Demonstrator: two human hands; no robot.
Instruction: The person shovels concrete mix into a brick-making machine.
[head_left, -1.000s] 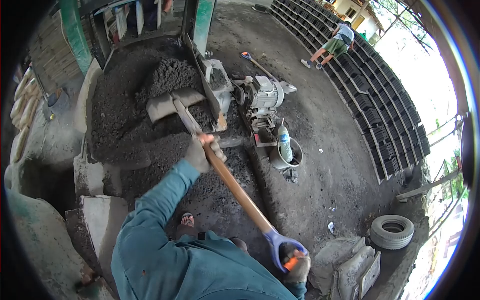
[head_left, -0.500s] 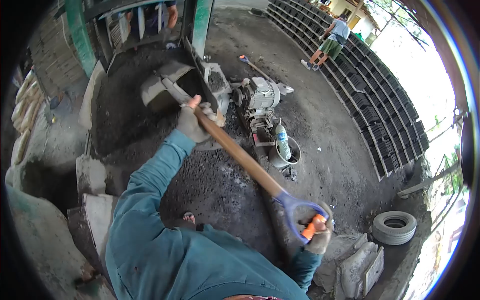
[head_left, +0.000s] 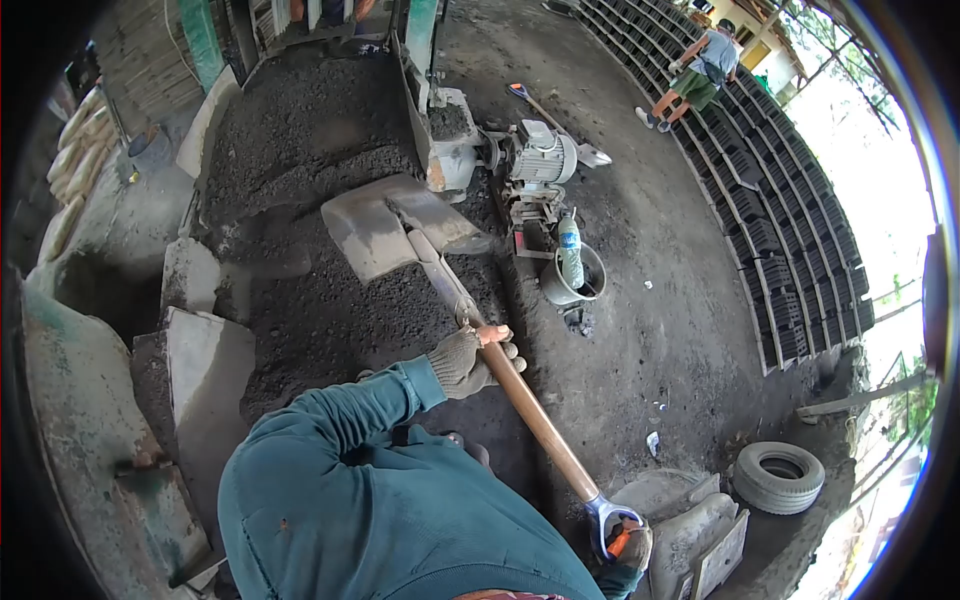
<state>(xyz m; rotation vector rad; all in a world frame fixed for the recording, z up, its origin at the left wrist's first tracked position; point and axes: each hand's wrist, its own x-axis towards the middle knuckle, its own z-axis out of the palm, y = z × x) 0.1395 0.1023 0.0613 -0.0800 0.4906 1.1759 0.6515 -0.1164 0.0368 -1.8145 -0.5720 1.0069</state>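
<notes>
A shovel (head_left: 540,420) with a wooden shaft slants across the view, its wide metal blade (head_left: 375,228) over the dark loose material (head_left: 310,130). Only a thin smear of dirt shows on the blade. My left hand (head_left: 468,362), in a grey glove with bare fingertips, is closed round the shaft below the metal socket. At the lower right my right hand (head_left: 632,545) grips the blue D-handle with its orange grip. That hand is partly hidden by the handle.
An electric motor (head_left: 540,155) stands right of the heap, near a bucket (head_left: 575,280) holding a plastic bottle. Another shovel (head_left: 560,125) lies behind. A tyre (head_left: 780,477) lies lower right. A person (head_left: 697,75) bends at racks of dark blocks (head_left: 770,230).
The shovel has come back toward my body, and its blade now shows broad and flat instead of tipped over the heap. Both hands have moved down with it, still gripping.
</notes>
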